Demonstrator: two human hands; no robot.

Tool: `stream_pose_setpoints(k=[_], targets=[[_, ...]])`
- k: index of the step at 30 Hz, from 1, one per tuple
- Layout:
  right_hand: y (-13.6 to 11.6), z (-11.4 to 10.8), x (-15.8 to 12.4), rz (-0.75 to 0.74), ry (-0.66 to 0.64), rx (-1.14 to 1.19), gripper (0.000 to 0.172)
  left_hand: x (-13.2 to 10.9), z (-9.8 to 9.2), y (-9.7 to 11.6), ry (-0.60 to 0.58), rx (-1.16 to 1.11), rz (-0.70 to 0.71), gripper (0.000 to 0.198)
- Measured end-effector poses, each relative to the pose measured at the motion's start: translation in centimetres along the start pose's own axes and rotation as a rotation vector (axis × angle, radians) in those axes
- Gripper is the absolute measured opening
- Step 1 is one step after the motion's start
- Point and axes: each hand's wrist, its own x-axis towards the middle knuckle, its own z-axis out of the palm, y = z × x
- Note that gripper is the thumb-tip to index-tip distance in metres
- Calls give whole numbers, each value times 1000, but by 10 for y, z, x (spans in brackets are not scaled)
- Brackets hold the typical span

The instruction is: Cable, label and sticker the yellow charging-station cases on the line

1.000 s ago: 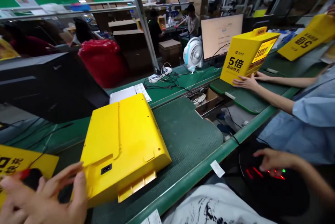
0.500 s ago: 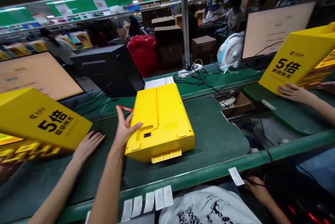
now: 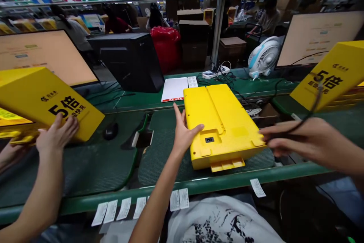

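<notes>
Left hand: left hand (image 3: 183,133) is spread open, fingers apart. The thumb lies on the top face of the yellow casing (image 3: 224,121) and the fingers run up its left edge.
Right hand: right hand (image 3: 292,140) has its fingers pinched together on a black cable (image 3: 315,101), just beside the casing's near right corner. It is blurred, so the detail of the grip is unclear.
Cable: thin and dark, rising from the fist across the right yellow box (image 3: 332,80).
Casing: hard, glossy yellow plastic, a flat slab with stepped panels. A small black socket (image 3: 209,140) is set near the front edge, with a lip jutting out below it. It lies flat on the ribbed green mat (image 3: 165,159) at the middle of the counter (image 3: 216,180).
Counter edge: white paper labels (image 3: 125,208) are stuck along the green rim.
Left side: a co-worker's hand (image 3: 55,135) rests on the tilted left yellow box (image 3: 54,101), which is printed in black. A black mouse (image 3: 110,131) sits beside it.
Behind: monitor (image 3: 34,55), black computer tower (image 3: 127,61), white sheet (image 3: 174,89), white fan (image 3: 264,57).
In the way: nothing lies between the right hand and the casing.
Change: half a second ago the right hand was low, under the counter rim. It is now up at the casing with the cable. The left hand keeps to the same edge. The co-worker's hand has gone from the mat to the box.
</notes>
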Motion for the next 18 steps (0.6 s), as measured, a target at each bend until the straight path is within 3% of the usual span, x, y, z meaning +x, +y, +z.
stream_pose_setpoints(k=[1, 3, 6, 8, 10, 14, 18], targets=[[-18, 12, 28, -86, -106, 26, 20, -2, 3, -1, 4, -13, 7, 138], [-40, 42, 74, -145, -266, 111, 28, -5, 8, -1, 22, -38, 29, 138], [-45, 82, 109, -9, -420, 205, 26, -6, 11, -1, 57, -64, 32, 141], [-40, 96, 114, 76, -443, 185, 18, -6, 12, -2, 72, -66, 20, 142], [-36, 101, 111, 92, -381, 141, 12, -6, 11, -3, 79, -59, 14, 141], [-36, 100, 102, 25, -264, 86, 7, -6, 10, -8, 87, -53, 34, 139], [-35, 100, 100, 97, -244, 95, 10, -7, 11, -9, 86, -69, 39, 139]])
